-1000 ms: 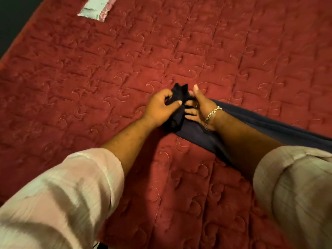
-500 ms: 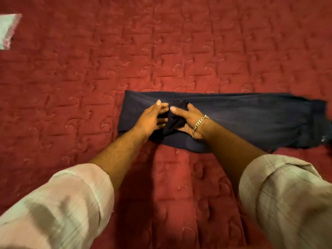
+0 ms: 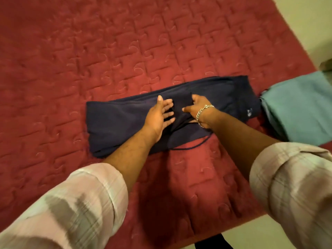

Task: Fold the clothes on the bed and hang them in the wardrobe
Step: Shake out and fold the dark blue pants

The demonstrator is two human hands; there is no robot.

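A dark navy garment point(image 3: 115, 121) lies folded into a long strip across the red quilted bed point(image 3: 125, 51). A thin drawstring point(image 3: 194, 146) trails from its near edge. My left hand point(image 3: 159, 116) lies flat on the middle of the garment with fingers spread and straight. My right hand point(image 3: 196, 106), wearing a chain bracelet, pinches a raised fold of the navy cloth just right of my left hand.
A folded teal garment point(image 3: 298, 105) lies on the bed to the right, touching the navy one's end. The bed's right and near edges point(image 3: 251, 220) border pale floor. Something dark shows below the near edge.
The view swung right, bringing the teal garment and the bed's edge into sight. My left hand let go of the bunched cloth and flattened; the navy strip now lies laid out.
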